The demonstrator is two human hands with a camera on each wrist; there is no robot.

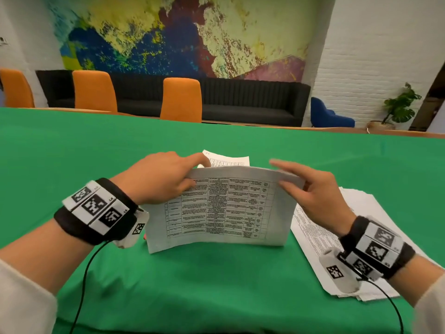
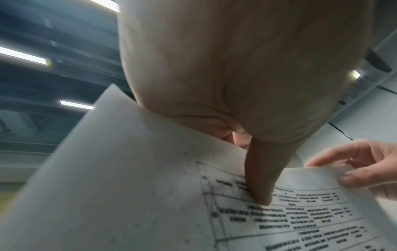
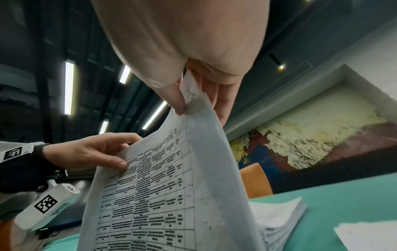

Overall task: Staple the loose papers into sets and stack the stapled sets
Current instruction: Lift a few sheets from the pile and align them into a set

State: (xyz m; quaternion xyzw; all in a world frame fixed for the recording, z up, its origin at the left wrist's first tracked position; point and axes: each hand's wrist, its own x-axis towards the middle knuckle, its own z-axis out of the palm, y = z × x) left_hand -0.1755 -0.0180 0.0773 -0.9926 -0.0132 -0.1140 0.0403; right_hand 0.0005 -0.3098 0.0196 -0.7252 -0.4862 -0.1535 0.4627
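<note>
Over the middle of the green table (image 1: 72, 153), both hands had a small set of papers (image 1: 216, 208) stood on its bottom edge, printed table facing the person. The left hand (image 1: 159, 179) pinched the top left corner, thumb in front; the right hand (image 1: 315, 189) pinched the top right corner the same way. Looked to me like the squaring-up step, before any stapling. The loose pile (image 1: 337, 237) sat just right of it, another sheet (image 1: 228, 159) lay behind. I couldn't spot a stapler anywhere, so the next move probably needed one hand freed to fetch it.
</note>
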